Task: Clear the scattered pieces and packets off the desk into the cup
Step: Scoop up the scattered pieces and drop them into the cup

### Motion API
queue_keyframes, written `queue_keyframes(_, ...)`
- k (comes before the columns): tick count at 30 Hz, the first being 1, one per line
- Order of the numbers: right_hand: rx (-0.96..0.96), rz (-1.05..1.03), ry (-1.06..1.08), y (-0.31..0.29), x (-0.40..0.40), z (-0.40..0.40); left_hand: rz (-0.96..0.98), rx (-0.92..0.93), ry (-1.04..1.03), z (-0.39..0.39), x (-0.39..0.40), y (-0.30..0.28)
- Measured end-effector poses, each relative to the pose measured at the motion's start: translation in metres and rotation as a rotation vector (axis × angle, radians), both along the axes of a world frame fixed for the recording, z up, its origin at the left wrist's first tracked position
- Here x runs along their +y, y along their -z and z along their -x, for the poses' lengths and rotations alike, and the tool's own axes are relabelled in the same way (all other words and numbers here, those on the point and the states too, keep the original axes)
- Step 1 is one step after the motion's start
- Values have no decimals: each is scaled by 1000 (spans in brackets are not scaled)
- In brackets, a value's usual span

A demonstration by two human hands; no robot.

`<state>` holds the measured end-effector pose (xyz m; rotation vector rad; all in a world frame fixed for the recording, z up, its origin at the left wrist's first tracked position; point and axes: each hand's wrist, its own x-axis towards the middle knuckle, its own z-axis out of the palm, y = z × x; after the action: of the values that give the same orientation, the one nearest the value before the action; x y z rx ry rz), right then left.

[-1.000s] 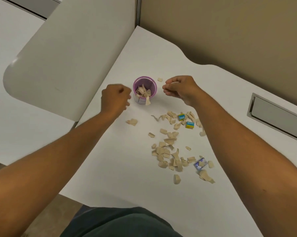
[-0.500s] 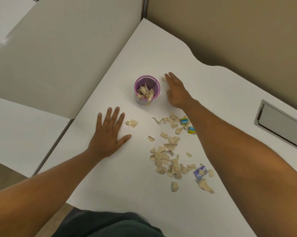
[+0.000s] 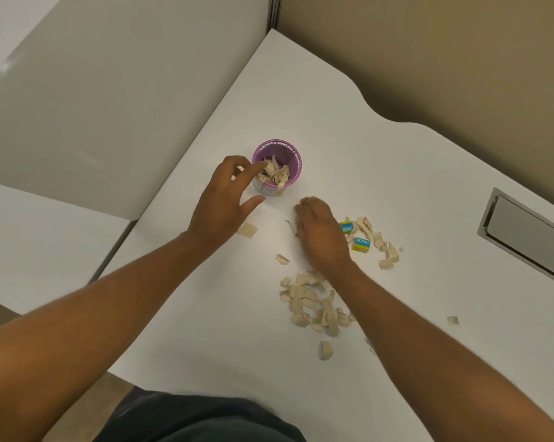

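A purple mesh cup stands on the white desk, partly filled with beige pieces. My left hand is at its left side, fingers spread, with the index fingertip at the rim; nothing shows in it. My right hand lies palm down on the desk, fingers curled over some pieces, hiding what is under it. Two blue-and-yellow packets lie just right of that hand. A pile of beige pieces sits nearer me, and single pieces lie between my hands.
More pieces lie right of the packets, with strays at the right and front. A recessed grey hatch sits in the desk at the right. A beige partition backs the desk; a grey panel borders its left edge.
My left hand rose off the desk and moved up to the cup. My right hand drew back from beyond the cup to the pieces beside the packets. The piece behind the cup is gone from view.
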<state>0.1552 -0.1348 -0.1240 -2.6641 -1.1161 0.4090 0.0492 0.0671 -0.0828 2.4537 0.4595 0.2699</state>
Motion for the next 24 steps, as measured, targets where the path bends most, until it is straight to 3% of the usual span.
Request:
queue_keyframes(5, -166, -282, 139, -18, 9, 9, -121, 29, 139, -13, 17, -13)
queue_keyframes(9, -143, -279, -4, -37, 38, -3, -189, 47, 224, -18, 28, -25)
queue_keyframes(15, -172, -332, -39, -50, 52, -14, -93, 29, 282, -22, 38, -40)
queue_keyframes(19, -105, -379, -7, -53, 50, -16, 34, -75, 128, -31, 36, -47)
queue_keyframes(24, 2, -500, 102, -65, 57, -26, -2, 57, 161, -42, 30, -37)
